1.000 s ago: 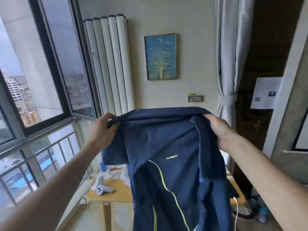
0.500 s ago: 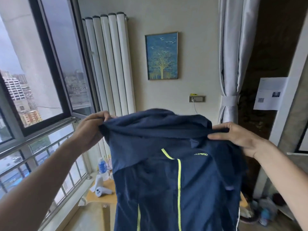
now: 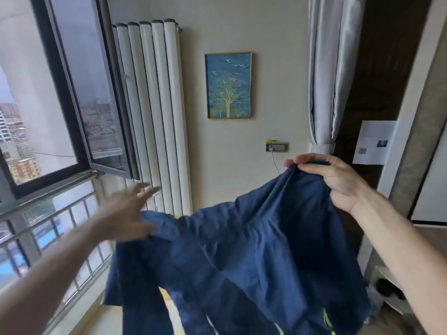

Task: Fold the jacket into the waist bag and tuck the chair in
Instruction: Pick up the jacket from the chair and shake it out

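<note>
A navy jacket (image 3: 242,250) with thin yellow-green trim hangs in the air in front of me, crumpled and sagging to the left. My right hand (image 3: 331,180) pinches its upper edge at the right, fingers closed on the cloth. My left hand (image 3: 128,211) is blurred, fingers spread, touching the jacket's left edge without a visible grip. The waist bag and the chair are hidden from view.
An open black-framed window (image 3: 79,112) and a metal railing (image 3: 48,209) lie to the left. A white radiator (image 3: 157,112) and a framed tree picture (image 3: 227,85) are on the wall ahead. A grey curtain (image 3: 326,73) hangs at the right. A strip of wooden tabletop (image 3: 167,303) shows below the jacket.
My left hand has let go of the collar and opened, moving down. The jacket's left side has dropped, and it now hangs from my right hand, which rose slightly.
</note>
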